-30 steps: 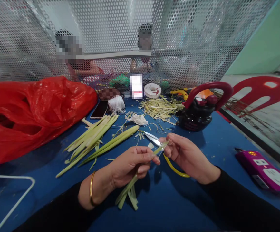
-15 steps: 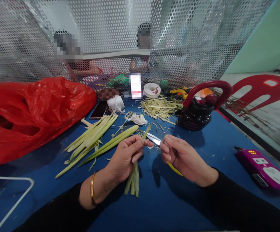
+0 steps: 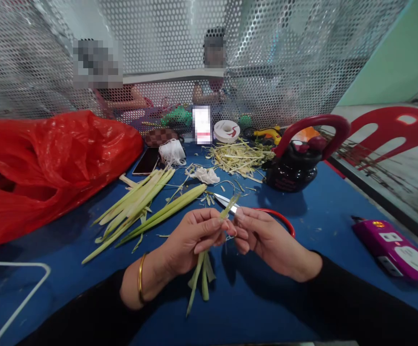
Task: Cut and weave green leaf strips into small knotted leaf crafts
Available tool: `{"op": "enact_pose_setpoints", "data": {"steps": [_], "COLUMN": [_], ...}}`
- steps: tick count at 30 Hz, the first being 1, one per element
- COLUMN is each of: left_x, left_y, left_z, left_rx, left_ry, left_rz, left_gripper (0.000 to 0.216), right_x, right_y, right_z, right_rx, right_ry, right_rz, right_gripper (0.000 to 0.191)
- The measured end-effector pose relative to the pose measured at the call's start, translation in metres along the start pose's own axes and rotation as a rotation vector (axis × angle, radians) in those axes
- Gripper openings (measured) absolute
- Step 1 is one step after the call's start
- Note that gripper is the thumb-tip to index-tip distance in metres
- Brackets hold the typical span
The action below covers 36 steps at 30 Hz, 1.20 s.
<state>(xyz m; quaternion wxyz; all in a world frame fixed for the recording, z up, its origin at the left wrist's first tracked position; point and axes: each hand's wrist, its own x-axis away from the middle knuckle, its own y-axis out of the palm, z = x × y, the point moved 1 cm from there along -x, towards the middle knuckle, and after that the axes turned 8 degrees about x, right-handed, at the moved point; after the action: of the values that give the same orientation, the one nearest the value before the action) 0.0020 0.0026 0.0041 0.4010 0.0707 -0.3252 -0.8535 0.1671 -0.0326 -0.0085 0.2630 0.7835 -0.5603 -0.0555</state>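
My left hand (image 3: pixel 194 235) is closed on a small bunch of green leaf strips (image 3: pixel 203 274), whose lower ends hang down over the blue table (image 3: pixel 302 288). My right hand (image 3: pixel 266 238) is closed on scissors with a red handle loop (image 3: pixel 283 220); their metal blades (image 3: pixel 225 200) point left, past the strips' upper tip. The fingertips of both hands meet at the top of the strips.
More long green leaves (image 3: pixel 147 206) lie left of my hands. A red plastic bag (image 3: pixel 43 163), a phone (image 3: pixel 147 161), white thread (image 3: pixel 172 153), a pile of trimmings (image 3: pixel 241 158), a black kettle (image 3: pixel 295 166) and a purple power strip (image 3: pixel 396 247) surround them. Two people sit behind the perforated screen.
My hands drew together and slightly toward me, fingertips now meeting at the strips' top. The strips swung from slanted to nearly vertical. The scissors' handle loop now shows red behind my right hand.
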Motion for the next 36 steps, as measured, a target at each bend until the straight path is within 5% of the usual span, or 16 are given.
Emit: {"op": "enact_pose_setpoints", "data": {"steps": [12,16,19,21,24,29,32,36], "left_x": [-0.003,-0.003,-0.003,-0.003,-0.003,-0.003,-0.003,-0.001], "left_y": [-0.001,0.0,0.0,-0.001,-0.002,-0.001,0.0,0.001], "left_z": [0.005,0.008,0.01,0.011,0.01,0.01,0.013,0.016], "left_rx": [-0.038,0.016,0.062,0.085,0.107,0.087,0.068,0.068], "left_ry": [-0.083,-0.06,-0.035,-0.029,-0.022,-0.024,-0.019,0.001], "left_rz": [0.078,0.087,0.095,0.1,0.11,0.123,0.123,0.13], "left_gripper": [0.017,0.018,0.018,0.018,0.018,0.017,0.018,0.018], "right_x": [-0.001,-0.002,0.001,0.005,0.015,0.039,0.05,0.048], "right_y": [-0.019,-0.027,-0.041,-0.055,-0.082,-0.113,-0.113,-0.091], "right_z": [-0.03,-0.039,-0.055,-0.066,-0.073,-0.075,-0.083,-0.09], "right_rx": [0.028,0.197,0.667,1.221,1.934,2.089,2.107,1.822], "right_ry": [-0.158,-0.176,-0.231,-0.285,-0.148,-0.041,-0.037,-0.342], "right_rz": [0.298,0.365,0.498,0.653,0.811,0.832,0.966,1.188], "right_gripper": [0.038,0.033,0.027,0.023,0.018,0.028,0.042,0.028]}}
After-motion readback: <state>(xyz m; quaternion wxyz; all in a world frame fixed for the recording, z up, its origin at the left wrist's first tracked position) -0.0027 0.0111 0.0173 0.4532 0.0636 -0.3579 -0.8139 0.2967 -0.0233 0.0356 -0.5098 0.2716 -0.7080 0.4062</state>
